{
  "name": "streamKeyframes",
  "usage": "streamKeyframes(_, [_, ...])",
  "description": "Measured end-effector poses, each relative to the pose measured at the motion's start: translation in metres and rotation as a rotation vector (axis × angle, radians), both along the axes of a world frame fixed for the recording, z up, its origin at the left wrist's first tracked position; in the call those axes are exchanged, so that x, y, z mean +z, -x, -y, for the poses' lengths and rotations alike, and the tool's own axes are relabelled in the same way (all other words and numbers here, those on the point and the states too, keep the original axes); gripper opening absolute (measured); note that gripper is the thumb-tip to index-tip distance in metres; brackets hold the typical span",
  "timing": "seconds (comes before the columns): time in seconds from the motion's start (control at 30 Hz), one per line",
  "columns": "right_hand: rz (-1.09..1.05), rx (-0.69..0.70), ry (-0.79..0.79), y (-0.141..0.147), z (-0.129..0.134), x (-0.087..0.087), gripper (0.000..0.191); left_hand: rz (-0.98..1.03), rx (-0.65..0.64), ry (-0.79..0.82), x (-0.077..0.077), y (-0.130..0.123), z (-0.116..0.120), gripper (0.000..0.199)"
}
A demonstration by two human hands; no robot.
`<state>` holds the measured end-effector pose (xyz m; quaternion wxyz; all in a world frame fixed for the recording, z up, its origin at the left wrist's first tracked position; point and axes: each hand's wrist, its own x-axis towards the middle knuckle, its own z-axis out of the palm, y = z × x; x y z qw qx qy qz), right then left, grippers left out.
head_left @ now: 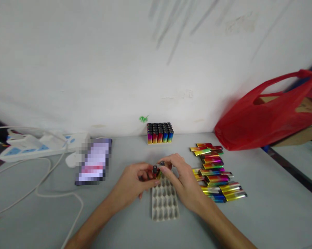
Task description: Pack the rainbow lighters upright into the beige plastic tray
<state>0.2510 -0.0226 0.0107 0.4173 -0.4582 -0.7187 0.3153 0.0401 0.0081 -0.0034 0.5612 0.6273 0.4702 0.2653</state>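
My left hand (136, 180) is closed round a lighter (155, 169) with a black top, which stands upright above the far end of a pale tray. In my right hand (180, 180), thumb and index finger pinch a second black-topped lighter (162, 163) just beside the first. Their lower parts are hidden by my fingers. The pale tray (165, 204) lies between my wrists, with rows of rounded hollows bare at the near end. To the right of my right hand, several loose lighters (214, 179) with shiny rainbow bodies lie in a heap.
A block of upright rainbow lighters (160, 133) stands by the wall. At the left are a phone (93, 162), a white power strip (41, 147) and a loose white cable (59, 195). A red bag (262, 114) with a cardboard box leans at the right.
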Motion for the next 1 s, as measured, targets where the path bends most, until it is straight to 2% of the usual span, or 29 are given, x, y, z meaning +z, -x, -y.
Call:
streamKeyframes(0.27, [0.115,0.062,-0.048,0.001,0.002,0.003,0.017,0.002,0.009,-0.031,0.0,-0.001,0.0,0.029])
streamKeyframes(0.33, [0.139,0.016,-0.065,0.001,0.002,0.003,0.021,-0.009,0.017,-0.032,-0.001,-0.002,0.0,0.029])
streamKeyframes(0.43, [0.27,-0.254,-0.156,-0.002,-0.001,0.0,0.027,-0.038,0.034,-0.023,-0.004,-0.003,0.001,0.031])
streamKeyframes(0.53, [0.565,-0.587,-0.177,-0.008,-0.005,-0.006,0.038,-0.056,0.043,-0.015,-0.006,-0.003,0.002,0.032])
streamKeyframes(0.63, [0.817,-0.725,-0.108,-0.012,-0.008,-0.014,0.057,-0.074,0.045,-0.016,-0.005,-0.002,0.002,0.033])
streamKeyframes(0.8, [0.917,-0.693,-0.064,-0.009,-0.006,-0.023,0.065,-0.096,0.046,-0.039,-0.003,-0.002,0.002,0.033])
streamKeyframes(0.9, [0.89,-0.658,-0.097,-0.005,-0.004,-0.022,0.059,-0.1,0.046,-0.034,-0.002,-0.002,0.002,0.034])
streamKeyframes(1.0, [0.807,-0.589,-0.136,-0.003,-0.003,-0.016,0.044,-0.095,0.048,-0.034,-0.003,-0.002,0.002,0.034])
